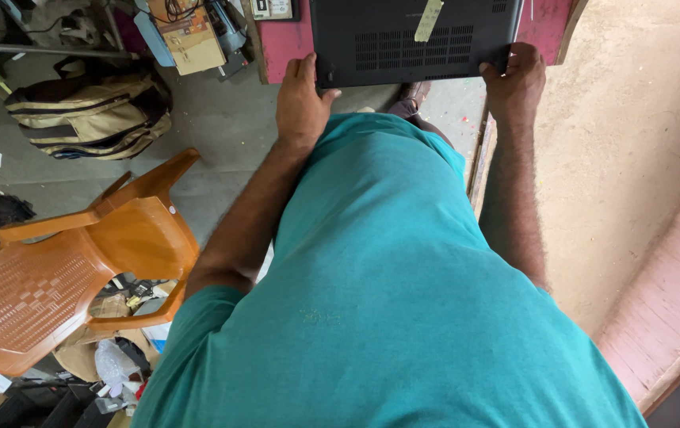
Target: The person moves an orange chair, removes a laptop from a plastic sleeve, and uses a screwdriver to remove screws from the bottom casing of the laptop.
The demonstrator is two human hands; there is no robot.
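Here's the black laptop (415,40), lying upside down with its vented underside facing up, resting on a pink-topped counter (286,43) at the top of the view, its near edge just overhanging the counter's front. A strip of pale tape (428,20) sits on the base near the vents. Bottom-up like that, the underside panel is the face on show, and both hands steady it by its near corners. The left hand (302,99) is closed on the near left corner, thumb hooked round the edge, fingers laid up along the side. The right hand (517,83) clamps the near right corner, fingers curled over the edge, knuckles up. Neither hand is spread wide; both are wrapped snug on the casing. Below them, the person's teal shirt (387,301) fills the middle of the picture. Out to the left, an orange plastic chair (70,269) stands on the grey floor (221,135), with a tan striped bag (90,111) beyond it and loose clutter at its feet. To the right runs a sandy plastered wall (633,143).
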